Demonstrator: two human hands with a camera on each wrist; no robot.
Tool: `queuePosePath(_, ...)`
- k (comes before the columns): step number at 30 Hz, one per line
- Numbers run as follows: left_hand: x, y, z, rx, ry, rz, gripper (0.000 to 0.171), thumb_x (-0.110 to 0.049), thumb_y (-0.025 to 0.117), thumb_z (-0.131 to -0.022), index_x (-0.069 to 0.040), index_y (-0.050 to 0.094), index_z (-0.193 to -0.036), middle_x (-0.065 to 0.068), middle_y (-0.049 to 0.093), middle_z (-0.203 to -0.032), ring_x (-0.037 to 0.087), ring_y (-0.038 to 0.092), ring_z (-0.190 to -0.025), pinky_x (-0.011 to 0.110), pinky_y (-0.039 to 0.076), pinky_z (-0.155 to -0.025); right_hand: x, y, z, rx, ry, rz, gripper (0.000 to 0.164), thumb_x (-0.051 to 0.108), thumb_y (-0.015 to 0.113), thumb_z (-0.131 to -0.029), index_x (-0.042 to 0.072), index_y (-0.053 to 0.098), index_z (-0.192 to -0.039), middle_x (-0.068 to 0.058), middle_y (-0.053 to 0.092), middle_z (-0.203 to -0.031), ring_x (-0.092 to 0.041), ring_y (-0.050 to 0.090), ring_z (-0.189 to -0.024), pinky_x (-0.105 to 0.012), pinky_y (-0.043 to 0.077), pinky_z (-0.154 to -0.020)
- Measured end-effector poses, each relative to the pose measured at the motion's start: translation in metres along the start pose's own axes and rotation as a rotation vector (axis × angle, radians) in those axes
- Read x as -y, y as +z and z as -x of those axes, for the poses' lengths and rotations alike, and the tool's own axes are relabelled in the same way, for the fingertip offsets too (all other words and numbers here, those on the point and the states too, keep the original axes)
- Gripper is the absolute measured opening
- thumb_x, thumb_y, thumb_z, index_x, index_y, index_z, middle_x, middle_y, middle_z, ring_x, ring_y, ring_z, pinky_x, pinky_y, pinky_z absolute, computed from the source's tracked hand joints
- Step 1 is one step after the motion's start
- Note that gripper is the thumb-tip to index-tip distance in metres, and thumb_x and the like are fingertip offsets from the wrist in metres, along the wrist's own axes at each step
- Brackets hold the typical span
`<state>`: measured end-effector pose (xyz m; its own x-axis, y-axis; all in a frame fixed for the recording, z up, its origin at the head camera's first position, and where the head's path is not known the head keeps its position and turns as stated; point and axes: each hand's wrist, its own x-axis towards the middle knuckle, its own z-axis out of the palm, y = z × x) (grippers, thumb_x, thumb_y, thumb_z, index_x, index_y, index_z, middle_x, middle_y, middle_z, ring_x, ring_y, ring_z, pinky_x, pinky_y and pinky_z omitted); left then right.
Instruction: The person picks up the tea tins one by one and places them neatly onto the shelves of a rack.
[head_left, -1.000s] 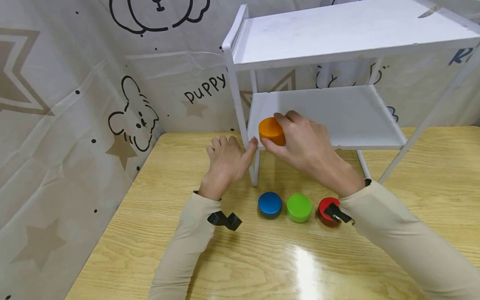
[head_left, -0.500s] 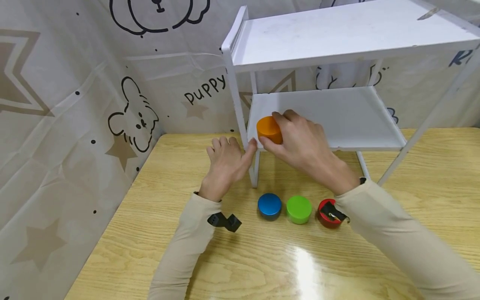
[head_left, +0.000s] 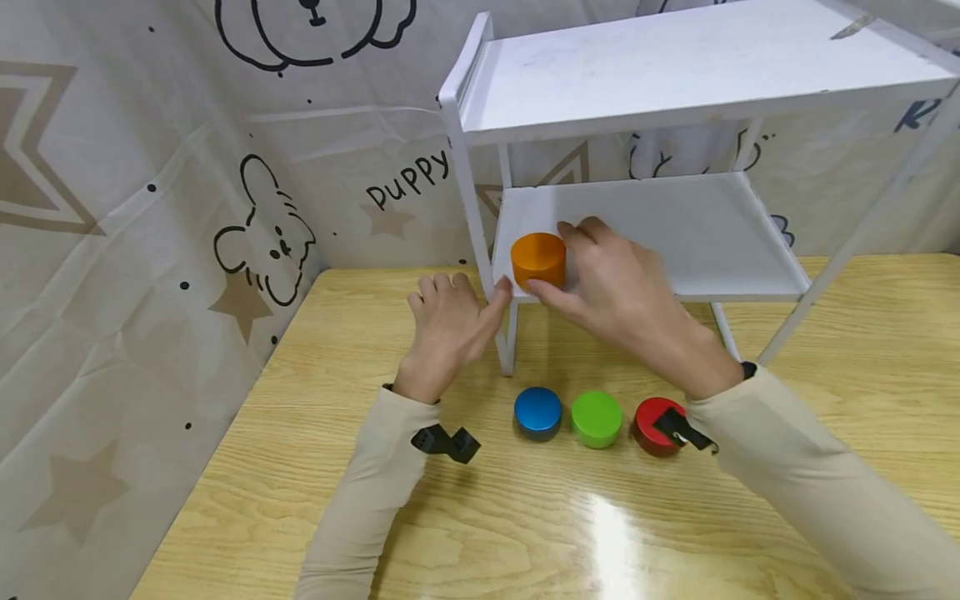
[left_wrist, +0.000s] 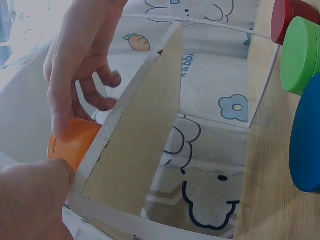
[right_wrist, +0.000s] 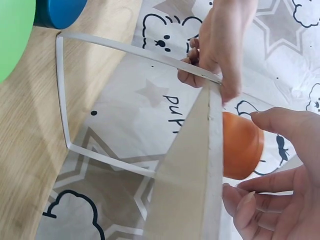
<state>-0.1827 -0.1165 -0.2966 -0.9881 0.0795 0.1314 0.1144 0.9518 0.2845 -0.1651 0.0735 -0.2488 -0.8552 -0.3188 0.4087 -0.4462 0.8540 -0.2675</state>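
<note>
An orange round container (head_left: 538, 262) stands on the middle shelf of a white rack (head_left: 660, 242), near its front left corner. Beside it is my right hand (head_left: 626, 287), the fingers spread off its side and the thumb close to its front; whether the thumb touches is unclear. In the right wrist view a gap shows between fingers and container. My left hand (head_left: 450, 329) holds the rack's front left post, thumb on the shelf corner and fingers bent on the outer side. On the table stand a blue container (head_left: 537, 412), a green container (head_left: 597, 418) and a red container (head_left: 657, 425).
The rack's top shelf (head_left: 675, 67) hangs over the middle one. The wooden table (head_left: 480, 517) meets a printed cloth wall (head_left: 150, 292) at the left and back. Part of the red container is hidden by the right wrist's black strap.
My right hand has let go of the orange container and drawn slightly right, its fingers opening. The container now stands level on the shelf. The left hand keeps its place.
</note>
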Motion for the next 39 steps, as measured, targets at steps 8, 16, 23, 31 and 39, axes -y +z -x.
queuePosePath(8, 0.000, -0.002, 0.000, -0.006, 0.002, -0.001, 0.068, -0.062, 0.026, -0.095, 0.001, 0.051, -0.089, 0.017, 0.043, -0.089, 0.035, 0.036, -0.086, 0.046, 0.028, -0.079, -0.012, -0.016, 0.025, -0.184, -0.120, -0.053, 0.045, 0.033, 0.071, -0.085, 0.001, 0.066, -0.116, -0.016, 0.066, -0.108, -0.028, 0.065, -0.073, -0.042, 0.052, -0.057)
queuePosePath(16, -0.001, -0.004, 0.001, -0.022, -0.010, -0.011, 0.066, -0.059, 0.027, -0.095, 0.001, 0.051, -0.088, 0.017, 0.043, -0.088, 0.035, 0.037, -0.086, 0.045, 0.028, -0.079, -0.029, -0.024, 0.056, -0.199, -0.109, -0.029, 0.037, 0.029, 0.074, -0.083, 0.004, 0.069, -0.110, -0.011, 0.067, -0.102, -0.023, 0.062, -0.070, -0.039, 0.049, -0.056)
queuePosePath(23, -0.002, -0.002, 0.001, -0.010, -0.009, -0.001, 0.065, -0.059, 0.026, -0.096, 0.001, 0.050, -0.088, 0.017, 0.042, -0.089, 0.035, 0.036, -0.086, 0.045, 0.027, -0.079, -0.040, -0.020, 0.073, -0.188, -0.096, -0.041, 0.031, 0.026, 0.074, -0.082, 0.005, 0.070, -0.105, -0.010, 0.068, -0.096, -0.017, 0.059, -0.062, -0.033, 0.045, -0.051)
queuePosePath(31, -0.002, -0.002, 0.002, -0.014, -0.002, -0.003, 0.065, -0.058, 0.026, -0.096, 0.001, 0.049, -0.087, 0.017, 0.042, -0.088, 0.035, 0.036, -0.086, 0.046, 0.028, -0.079, -0.051, -0.010, 0.088, -0.108, -0.081, 0.011, 0.037, 0.029, 0.074, -0.082, 0.005, 0.068, -0.110, -0.012, 0.068, -0.103, -0.018, 0.062, -0.060, -0.029, 0.042, -0.044)
queuePosePath(39, -0.002, -0.001, 0.002, -0.009, -0.002, 0.004, 0.064, -0.058, 0.025, -0.097, 0.000, 0.049, -0.086, 0.017, 0.042, -0.088, 0.035, 0.036, -0.086, 0.045, 0.027, -0.079, -0.063, 0.005, 0.108, -0.056, -0.071, -0.007, 0.040, 0.029, 0.076, -0.080, 0.002, 0.069, -0.107, -0.016, 0.068, -0.100, -0.023, 0.065, -0.067, -0.033, 0.047, -0.046)
